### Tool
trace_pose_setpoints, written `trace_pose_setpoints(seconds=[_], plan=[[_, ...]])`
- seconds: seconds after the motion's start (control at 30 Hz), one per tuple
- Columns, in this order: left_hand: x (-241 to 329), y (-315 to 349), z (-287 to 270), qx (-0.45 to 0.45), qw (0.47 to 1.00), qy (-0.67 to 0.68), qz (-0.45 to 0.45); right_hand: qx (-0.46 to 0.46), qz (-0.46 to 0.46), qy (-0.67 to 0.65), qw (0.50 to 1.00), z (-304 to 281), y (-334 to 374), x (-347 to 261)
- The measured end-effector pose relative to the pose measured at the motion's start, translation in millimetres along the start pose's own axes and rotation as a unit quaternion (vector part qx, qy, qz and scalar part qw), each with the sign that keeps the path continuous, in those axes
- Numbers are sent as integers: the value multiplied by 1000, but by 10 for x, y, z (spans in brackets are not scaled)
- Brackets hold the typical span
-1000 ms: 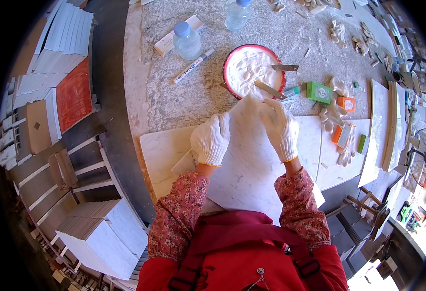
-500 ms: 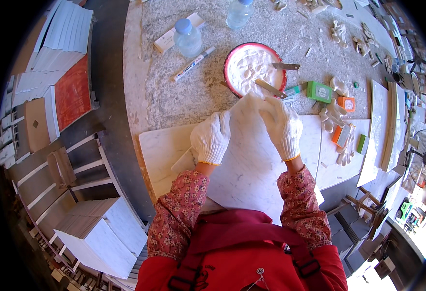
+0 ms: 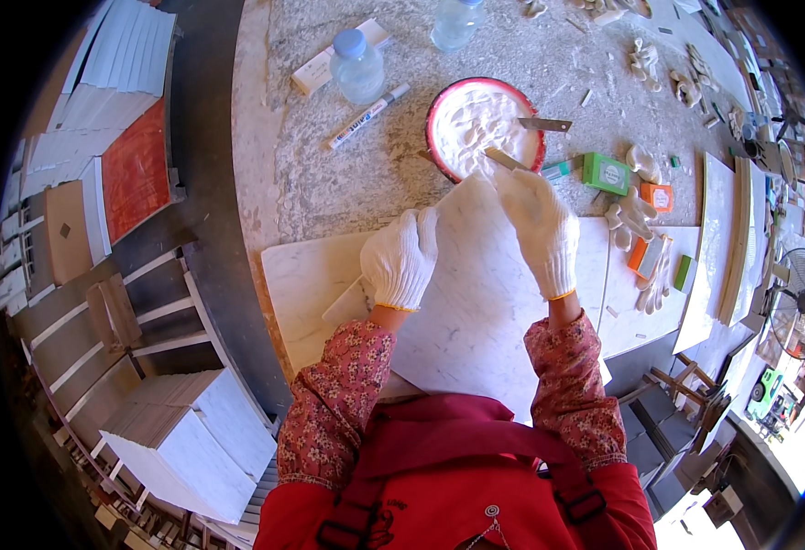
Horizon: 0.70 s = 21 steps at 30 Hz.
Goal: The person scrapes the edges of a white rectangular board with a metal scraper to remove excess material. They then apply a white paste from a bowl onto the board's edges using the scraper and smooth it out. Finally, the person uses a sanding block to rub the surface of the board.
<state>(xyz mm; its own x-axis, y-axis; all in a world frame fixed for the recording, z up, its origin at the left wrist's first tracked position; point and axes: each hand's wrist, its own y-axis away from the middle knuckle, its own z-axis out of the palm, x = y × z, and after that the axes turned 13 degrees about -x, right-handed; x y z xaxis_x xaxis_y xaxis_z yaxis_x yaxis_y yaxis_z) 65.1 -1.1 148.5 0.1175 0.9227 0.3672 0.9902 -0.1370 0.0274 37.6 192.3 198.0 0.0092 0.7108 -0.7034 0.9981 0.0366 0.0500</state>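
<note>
A marble slab (image 3: 462,293) is being steadied between two gloved hands, its far corner pointing toward a red-rimmed bowl (image 3: 431,131). The slab's left edge is being gripped by the left hand (image 3: 399,261), fingers bent around it, while its upper right edge is being covered by the right hand (image 3: 542,229), fingers stretching toward the corner; whether anything is being pinched there cannot be told. White paste (image 3: 474,124) is being held in the bowl just beyond the right fingertips, with one blade (image 3: 505,159) lying just beside them and another (image 3: 545,124) jutting out farther off. Beyond the left hand, a marker (image 3: 368,116) and a bottle (image 3: 357,73) are being lined up near each other. To the right hand's right, a green box (image 3: 606,172) is being flanked by loose gloves (image 3: 631,215).
</note>
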Motion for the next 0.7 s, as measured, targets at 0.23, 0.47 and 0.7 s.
trace_pose_setpoints(seconds=[0.23,0.47,0.7], plan=[[2,-7,-13,-44,994,67,-67,-14,34,-135,990,16,-563,67],[58,-18,-70,-84,991,53,-94,38,0,80,996,296,-1211,58],[27,10,11,-53,989,89,-109,106,55,39,992,-72,-75,270]])
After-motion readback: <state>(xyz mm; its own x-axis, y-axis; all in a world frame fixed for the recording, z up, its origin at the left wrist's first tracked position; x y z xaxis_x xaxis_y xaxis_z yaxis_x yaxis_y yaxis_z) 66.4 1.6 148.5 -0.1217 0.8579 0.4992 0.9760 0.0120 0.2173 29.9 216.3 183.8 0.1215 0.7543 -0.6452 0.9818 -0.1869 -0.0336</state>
